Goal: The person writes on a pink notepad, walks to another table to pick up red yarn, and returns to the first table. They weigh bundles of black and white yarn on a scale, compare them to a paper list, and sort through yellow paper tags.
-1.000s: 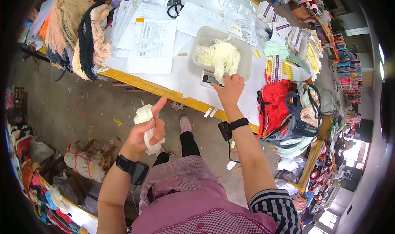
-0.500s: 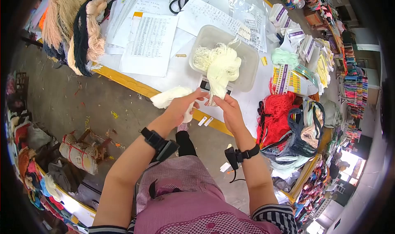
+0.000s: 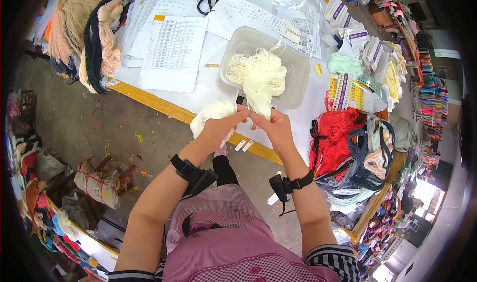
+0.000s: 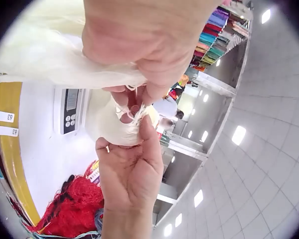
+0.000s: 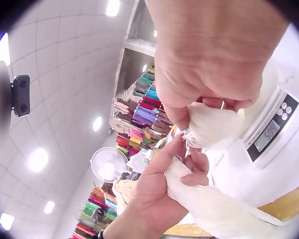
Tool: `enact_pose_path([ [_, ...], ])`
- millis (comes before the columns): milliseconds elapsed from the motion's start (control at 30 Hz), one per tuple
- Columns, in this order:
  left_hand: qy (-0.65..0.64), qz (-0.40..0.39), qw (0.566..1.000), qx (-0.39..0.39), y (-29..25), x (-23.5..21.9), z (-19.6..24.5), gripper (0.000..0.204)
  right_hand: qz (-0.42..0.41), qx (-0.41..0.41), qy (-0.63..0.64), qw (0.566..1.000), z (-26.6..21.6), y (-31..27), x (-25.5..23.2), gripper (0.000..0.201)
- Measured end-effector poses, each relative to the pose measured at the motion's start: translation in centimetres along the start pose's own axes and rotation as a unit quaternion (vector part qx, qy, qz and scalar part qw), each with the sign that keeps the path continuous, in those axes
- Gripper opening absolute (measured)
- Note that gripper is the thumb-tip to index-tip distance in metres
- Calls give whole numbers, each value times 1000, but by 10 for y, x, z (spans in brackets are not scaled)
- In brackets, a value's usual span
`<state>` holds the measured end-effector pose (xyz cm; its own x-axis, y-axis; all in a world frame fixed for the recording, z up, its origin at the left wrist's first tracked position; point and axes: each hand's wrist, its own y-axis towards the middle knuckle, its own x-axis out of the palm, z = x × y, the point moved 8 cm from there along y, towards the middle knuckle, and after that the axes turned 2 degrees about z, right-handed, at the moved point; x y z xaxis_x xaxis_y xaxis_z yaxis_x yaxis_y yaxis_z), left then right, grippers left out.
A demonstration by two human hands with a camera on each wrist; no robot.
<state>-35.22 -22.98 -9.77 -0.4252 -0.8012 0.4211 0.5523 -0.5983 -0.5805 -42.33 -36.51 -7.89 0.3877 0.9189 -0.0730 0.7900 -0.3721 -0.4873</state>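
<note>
My left hand (image 3: 218,130) grips a white yarn hank (image 3: 211,113), which hangs over its back and past the table edge. My right hand (image 3: 278,130) pinches the near end of a cream yarn skein (image 3: 259,91). Thumbs and fingertips of both hands meet at that end, where small loose thread ends (image 5: 189,138) stick out. The rest of the skein lies in a clear plastic tub (image 3: 300,83), drawn over its near rim. Beneath the tub is a white digital scale (image 5: 274,132) with a lit display, partly covered in the head view.
Printed sheets (image 3: 174,53) and black scissors (image 3: 207,3) lie at the back left. Multicoloured yarn hanks (image 3: 84,38) hang over the left corner. Red yarn (image 3: 333,138), dark yarn and labelled card stacks (image 3: 357,41) crowd the right. Two small tags (image 3: 243,145) sit on the yellow table edge (image 3: 164,108).
My left hand, with the white hank, has come up from over the floor to meet my right hand. The right hand has drawn the cream skein's end toward me over the tub rim.
</note>
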Motion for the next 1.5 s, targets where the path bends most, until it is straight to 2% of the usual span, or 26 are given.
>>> enact_pose_path([
  [100, -21, 5, 1000, -14, -5, 2, 6, 29, 25, -27, 63, 997, -18, -4, 4, 21],
  [167, -137, -11, 989, 60, -7, 4, 25, 19, 21, -33, 137, 990, -28, 2, 2, 22],
  [200, -137, -12, 988, 63, -9, -1, 29, 19, 17, -37, 210, 977, -35, 7, -2, 24],
  [267, -307, -19, 948, 78, -17, -32, 41, 12, -13, -22, 281, 959, -49, 20, -20, 22],
  [333, -357, 28, 933, 24, -29, -84, 40, 8, -27, -5, 426, 904, -53, 44, -54, 15],
  [400, -393, 9, 910, 132, -53, -135, 59, 12, -28, -32, 369, 928, -59, 81, -109, 13],
  [533, -384, 135, 895, 181, -108, -275, 58, 14, 129, -58, 281, 949, -113, 105, -174, 15],
  [567, -374, 113, 900, 193, -123, -308, 57, 13, 183, -59, 261, 946, -121, 107, -190, 15],
  [600, -364, 91, 904, 206, -138, -342, 54, 12, 181, -61, 260, 947, -127, 115, -204, 15],
  [667, -388, 255, 861, 208, -183, -422, 38, 9, 161, -107, 258, 947, -141, 128, -235, 15],
  [767, -345, 271, 869, 229, -256, -508, 28, 6, 98, -154, 188, 965, -181, 118, -237, 16],
  [800, -361, 300, 845, 257, -283, -537, 21, 6, 97, -156, 186, 965, -191, 110, -227, 16],
  [867, -379, 326, 817, 285, -306, -541, 26, 7, 98, -188, 47, 976, -211, 88, -188, 18],
  [933, -364, 432, 782, 265, -325, -493, 44, 10, 102, -207, -33, 972, -212, 76, -157, 20],
  [1000, -338, 434, 792, 266, -324, -484, 43, 20, 110, -224, -152, 956, -202, 76, -127, 25],
  [1067, -260, 326, 873, 254, -312, -497, 31, 37, 149, -207, -284, 924, -162, 82, -97, 30],
  [1100, -231, 279, 897, 252, -305, -455, 45, 49, 156, -231, -292, 915, -123, 97, -93, 35],
  [1133, -233, 279, 897, 251, -302, -439, 49, 49, 239, -308, -469, 792, -99, 91, -81, 38],
  [1167, -223, 186, 922, 256, -293, -416, 57, 50, 206, -205, -589, 754, -84, 74, -51, 38],
  [1200, -210, 92, 938, 259, -287, -393, 64, 50, 199, -225, -600, 742, -66, 59, -31, 37],
  [1267, -211, 77, 943, 245, -276, -358, 75, 44, 186, -243, -609, 732, -32, 43, -10, 36],
  [1300, -228, 269, 912, 210, -274, -360, 71, 38, 211, -293, -592, 720, -24, 30, -3, 36],
  [1333, -231, 452, 846, 165, -289, -371, 60, 31, 235, -338, -573, 708, -17, 15, 4, 37],
  [1400, -229, 424, 857, 182, -291, -389, 50, 22, 224, -282, -588, 725, 2, 9, 8, 45],
  [1467, -186, 250, 926, 214, -282, -398, 48, 22, 240, -326, -564, 720, -1, -7, 11, 59],
  [1500, -201, 199, 937, 204, -276, -391, 47, 21, 243, -325, -565, 718, -6, -14, 14, 59],
])
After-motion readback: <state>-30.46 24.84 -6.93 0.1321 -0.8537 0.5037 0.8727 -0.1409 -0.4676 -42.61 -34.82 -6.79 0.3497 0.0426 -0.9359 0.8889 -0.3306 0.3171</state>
